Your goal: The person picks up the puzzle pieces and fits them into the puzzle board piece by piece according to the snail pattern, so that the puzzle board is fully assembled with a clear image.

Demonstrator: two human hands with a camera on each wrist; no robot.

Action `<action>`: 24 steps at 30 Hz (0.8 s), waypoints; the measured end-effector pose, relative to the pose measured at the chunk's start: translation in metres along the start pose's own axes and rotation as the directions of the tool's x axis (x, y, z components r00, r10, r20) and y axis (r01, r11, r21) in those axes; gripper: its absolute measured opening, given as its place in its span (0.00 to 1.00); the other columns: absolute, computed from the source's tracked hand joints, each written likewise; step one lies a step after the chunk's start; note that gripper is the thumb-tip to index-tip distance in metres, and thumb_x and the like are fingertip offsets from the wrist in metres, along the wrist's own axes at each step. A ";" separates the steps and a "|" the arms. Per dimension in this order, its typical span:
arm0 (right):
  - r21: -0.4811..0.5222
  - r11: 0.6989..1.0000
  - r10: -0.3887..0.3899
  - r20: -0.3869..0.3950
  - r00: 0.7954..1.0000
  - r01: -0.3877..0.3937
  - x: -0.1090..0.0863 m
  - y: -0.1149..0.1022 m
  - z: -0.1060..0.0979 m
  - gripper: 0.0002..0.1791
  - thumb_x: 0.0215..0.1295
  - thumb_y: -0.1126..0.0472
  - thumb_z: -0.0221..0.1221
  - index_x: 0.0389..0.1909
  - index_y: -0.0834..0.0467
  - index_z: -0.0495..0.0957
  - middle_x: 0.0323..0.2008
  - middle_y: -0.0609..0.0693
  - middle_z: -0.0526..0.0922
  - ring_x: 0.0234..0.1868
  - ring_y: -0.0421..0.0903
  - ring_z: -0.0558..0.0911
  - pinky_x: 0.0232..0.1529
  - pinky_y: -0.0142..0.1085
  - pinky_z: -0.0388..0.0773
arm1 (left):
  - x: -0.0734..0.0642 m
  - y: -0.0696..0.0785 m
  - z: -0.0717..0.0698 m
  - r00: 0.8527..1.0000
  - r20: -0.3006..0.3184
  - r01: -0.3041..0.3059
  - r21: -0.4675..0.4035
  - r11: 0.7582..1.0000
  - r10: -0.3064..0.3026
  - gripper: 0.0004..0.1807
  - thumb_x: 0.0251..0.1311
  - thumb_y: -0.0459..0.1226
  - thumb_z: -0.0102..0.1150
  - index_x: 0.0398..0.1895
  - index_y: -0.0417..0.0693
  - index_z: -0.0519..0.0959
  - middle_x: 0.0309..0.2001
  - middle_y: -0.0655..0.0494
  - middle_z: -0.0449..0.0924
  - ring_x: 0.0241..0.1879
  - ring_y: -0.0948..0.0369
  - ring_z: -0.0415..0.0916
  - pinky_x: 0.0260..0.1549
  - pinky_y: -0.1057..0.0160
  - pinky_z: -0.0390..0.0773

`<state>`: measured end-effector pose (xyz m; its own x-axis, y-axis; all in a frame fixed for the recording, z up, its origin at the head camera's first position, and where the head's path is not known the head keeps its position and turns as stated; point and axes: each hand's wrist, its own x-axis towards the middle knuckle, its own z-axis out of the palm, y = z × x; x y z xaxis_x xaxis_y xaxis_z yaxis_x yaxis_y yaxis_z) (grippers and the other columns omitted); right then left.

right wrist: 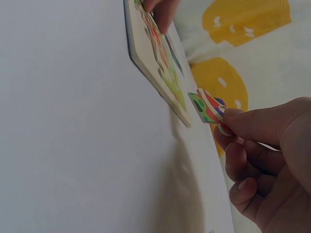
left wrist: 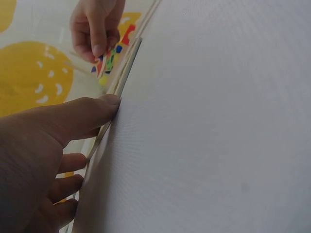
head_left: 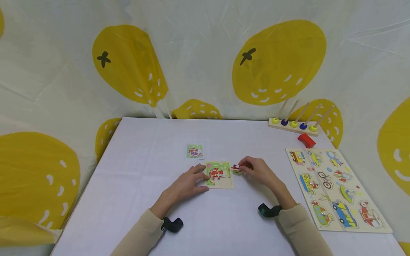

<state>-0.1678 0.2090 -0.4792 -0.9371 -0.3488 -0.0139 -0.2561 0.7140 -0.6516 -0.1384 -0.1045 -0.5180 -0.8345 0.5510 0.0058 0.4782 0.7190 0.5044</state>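
A small wooden jigsaw board (head_left: 228,184) with a red and green picture lies on the white table. My left hand (head_left: 187,184) rests at its left side, fingers spread over the edge and thumb along the near edge. Just right of the board, my right hand (head_left: 258,171) pinches a puzzle piece (right wrist: 206,107) between thumb and fingers. The piece is green, red and purple, tilted and raised above the table in the right wrist view. Part of the board's lower right is bare wood. Beyond the board lies a small picture card (head_left: 194,151) with a similar design.
A large vehicle puzzle board (head_left: 337,188) lies at the right. Behind it are a red curved block (head_left: 306,140) and a wooden peg stand (head_left: 293,127) with yellow and blue beads. A fruit-patterned curtain (head_left: 198,53) hangs behind the table.
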 end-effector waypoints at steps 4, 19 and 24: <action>0.012 0.999 -0.031 0.029 0.999 0.030 -0.001 -0.011 0.007 0.06 0.66 0.63 0.64 0.42 0.58 0.82 0.34 0.47 0.85 0.33 0.41 0.76 0.34 0.27 0.75 | 0.000 0.000 -0.001 1.000 0.004 0.001 -0.003 1.000 -0.001 0.21 0.61 0.53 0.67 0.55 0.57 0.83 0.74 0.53 0.65 0.78 0.50 0.56 0.74 0.46 0.61; 0.029 0.986 -0.168 0.114 0.979 0.166 0.002 -0.025 0.038 0.04 0.67 0.61 0.63 0.41 0.54 0.82 0.33 0.42 0.84 0.34 0.35 0.76 0.38 0.28 0.77 | 0.000 0.000 -0.002 1.000 0.004 -0.005 -0.022 1.000 0.006 0.21 0.61 0.53 0.66 0.55 0.57 0.83 0.74 0.52 0.65 0.78 0.50 0.56 0.74 0.46 0.60; 0.044 0.985 -0.172 0.129 0.977 0.168 0.005 -0.028 0.045 0.04 0.67 0.60 0.64 0.41 0.54 0.82 0.33 0.42 0.83 0.33 0.35 0.75 0.37 0.28 0.76 | 0.000 -0.001 -0.001 1.000 -0.004 -0.012 -0.019 1.000 0.012 0.21 0.61 0.54 0.66 0.54 0.58 0.83 0.74 0.53 0.65 0.77 0.50 0.56 0.74 0.46 0.60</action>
<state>-0.1545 0.1605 -0.4950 -0.8405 -0.5419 0.0002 -0.3988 0.6183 -0.6773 -0.1394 -0.1057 -0.5175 -0.8295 0.5583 0.0152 0.4834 0.7040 0.5203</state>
